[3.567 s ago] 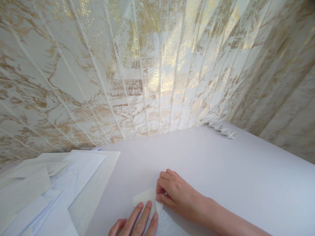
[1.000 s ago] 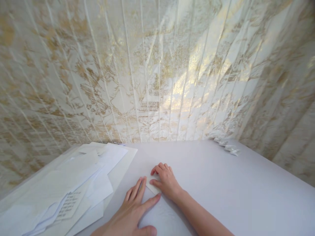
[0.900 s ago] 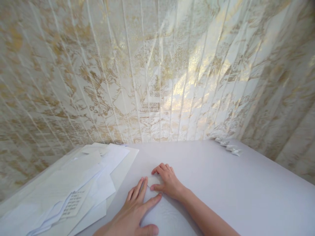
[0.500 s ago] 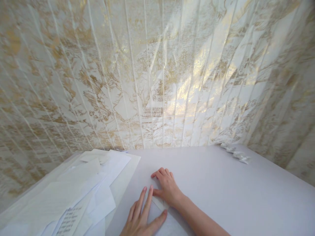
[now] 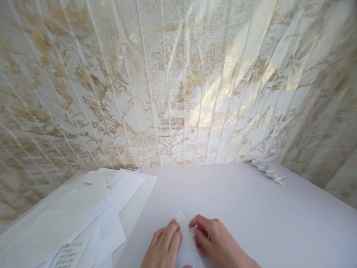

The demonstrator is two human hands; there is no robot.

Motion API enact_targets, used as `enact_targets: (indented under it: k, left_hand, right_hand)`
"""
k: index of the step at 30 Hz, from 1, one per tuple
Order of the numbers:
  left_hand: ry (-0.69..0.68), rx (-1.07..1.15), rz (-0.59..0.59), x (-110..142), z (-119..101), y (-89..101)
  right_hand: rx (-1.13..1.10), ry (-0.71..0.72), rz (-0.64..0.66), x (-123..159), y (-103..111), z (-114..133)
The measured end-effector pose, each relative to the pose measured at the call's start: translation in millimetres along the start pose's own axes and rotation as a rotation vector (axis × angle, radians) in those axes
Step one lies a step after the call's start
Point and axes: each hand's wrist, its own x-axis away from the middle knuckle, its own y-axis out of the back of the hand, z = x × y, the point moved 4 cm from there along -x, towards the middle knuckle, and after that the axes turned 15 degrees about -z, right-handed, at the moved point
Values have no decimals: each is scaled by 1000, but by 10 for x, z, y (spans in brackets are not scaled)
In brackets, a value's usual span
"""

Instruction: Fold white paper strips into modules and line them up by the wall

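A small folded piece of white paper [image 5: 184, 227] lies on the white table [image 5: 240, 208] at the bottom centre, its point sticking up towards the wall. My left hand [image 5: 164, 247] rests on its left side with the fingers held together and pressing down. My right hand [image 5: 216, 240] is on its right side, fingers curled, the fingertips pinching the paper's edge.
A loose pile of white sheets [image 5: 80, 216], some with print, covers the table's left part. Several small folded paper figures [image 5: 269, 173] stand in a row at the far right corner. A white and gold patterned curtain [image 5: 178, 82] hangs close behind the table.
Both hands have drawn back towards me with the paper. The left hand went from flat and spread to fingers together; the right hand turned to pinch the paper, whose tip now shows.
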Motion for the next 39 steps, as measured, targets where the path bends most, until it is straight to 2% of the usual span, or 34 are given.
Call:
enact_targets:
  k: [2,3,5,7,11,15,22,29,39]
  left_hand:
    - [37,44,24,-109,-28,10]
    - [46,65,35,-161,-61,8]
    - [41,107,59,-261,-146,-5]
    - [34,139,84,-359,-221,-16]
    - [33,156,116,-525,-273,-6]
    - [68,111,123,-537,-175,12]
    - [211,94,209,-346,34,-49]
    - [239,154,208,-336,62,-104]
    - [257,214,217,-364,18,-90]
  right_hand:
    - [-155,-39,95,110,-10,-16]
    - [-192,-27,96,131,24,-28]
    - [-129,100,-23,104,183,-58]
    - [-76,147,-113,31,354,-142]
    - [-34,299,-101,-89,501,-276]
    - [19,397,-60,-85,428,-287]
    - [104,401,-85,-7,299,-196]
    - [101,395,-79,-18,286,-209]
    - [-7,352,-65,-6,276,-196]
